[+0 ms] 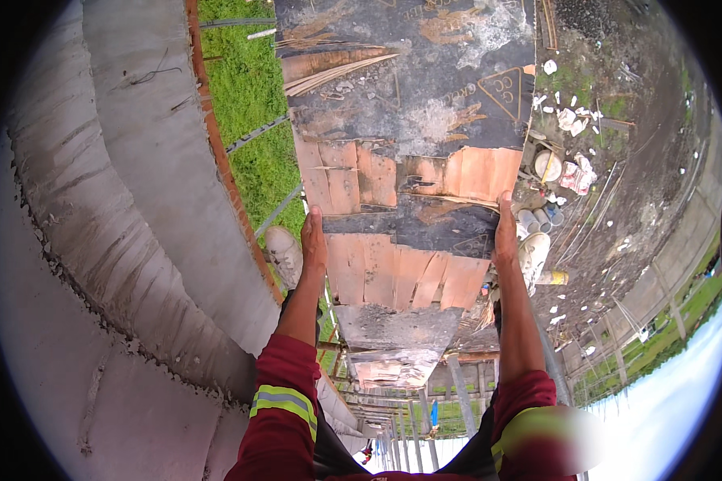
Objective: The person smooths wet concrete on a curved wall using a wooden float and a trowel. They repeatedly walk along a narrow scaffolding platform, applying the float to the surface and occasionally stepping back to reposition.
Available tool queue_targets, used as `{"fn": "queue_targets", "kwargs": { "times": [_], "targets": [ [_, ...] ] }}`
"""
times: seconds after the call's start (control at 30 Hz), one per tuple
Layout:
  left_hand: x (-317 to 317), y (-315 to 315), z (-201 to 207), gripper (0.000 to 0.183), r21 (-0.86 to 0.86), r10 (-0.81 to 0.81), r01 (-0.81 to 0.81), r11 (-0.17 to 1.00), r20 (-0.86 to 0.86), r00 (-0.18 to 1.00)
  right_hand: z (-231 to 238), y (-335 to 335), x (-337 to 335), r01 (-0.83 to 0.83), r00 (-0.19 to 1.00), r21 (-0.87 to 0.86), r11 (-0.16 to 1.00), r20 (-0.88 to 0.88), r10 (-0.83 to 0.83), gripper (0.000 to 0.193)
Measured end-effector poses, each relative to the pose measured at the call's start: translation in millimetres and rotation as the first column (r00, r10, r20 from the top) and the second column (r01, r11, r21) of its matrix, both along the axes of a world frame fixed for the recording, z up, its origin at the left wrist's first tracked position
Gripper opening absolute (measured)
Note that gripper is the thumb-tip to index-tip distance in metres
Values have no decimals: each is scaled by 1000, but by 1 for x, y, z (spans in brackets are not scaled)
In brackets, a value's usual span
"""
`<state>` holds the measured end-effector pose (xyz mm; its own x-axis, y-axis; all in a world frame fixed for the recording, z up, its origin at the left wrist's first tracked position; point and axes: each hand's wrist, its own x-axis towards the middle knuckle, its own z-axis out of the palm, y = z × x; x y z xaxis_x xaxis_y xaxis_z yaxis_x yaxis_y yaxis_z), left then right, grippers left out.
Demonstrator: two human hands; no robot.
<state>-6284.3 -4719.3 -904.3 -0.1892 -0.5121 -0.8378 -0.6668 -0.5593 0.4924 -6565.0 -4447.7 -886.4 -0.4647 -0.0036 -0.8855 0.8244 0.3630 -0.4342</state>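
A long, worn plywood sheet stretches away in front of me between my arms. Its dark facing has peeled off in patches, baring orange-brown wood, and loose splinters lift near its far left part. My left hand grips the left edge, with the thumb side uppermost. At about the same distance, my right hand holds the opposite edge. The fingers of both hands are mostly hidden at the sides and underneath. Beside my hands show my two light shoes, the left shoe and the right shoe.
A curved grey concrete structure with a rusty-brown edge runs along the left. Green grass and metal bars show below. On the right, muddy ground holds a bucket, grey cylinders and white scraps.
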Motion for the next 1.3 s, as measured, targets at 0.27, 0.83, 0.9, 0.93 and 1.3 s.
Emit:
{"fn": "queue_targets", "kwargs": {
  "times": [0.27,0.83,0.9,0.93,1.3],
  "targets": [
    [-162,-134,-14,93,-265,-136,126,956,-20,990,-21,-126,-168,-124,981,-414,902,-186,49,95],
    [37,4,-19,78,17,-91,90,996,40,995,-10,26,41,-236,949,138,962,-179,259,77],
    [43,10,-21,78,-16,-90,91,996,45,995,-8,23,40,-220,957,142,965,-159,242,77],
    [45,13,-22,78,-53,-92,96,994,68,993,-7,21,39,-218,954,129,967,-179,239,77],
    [22,8,-6,82,-67,-78,83,994,62,995,-3,13,38,-180,964,156,971,-168,206,81]
  ]
}}
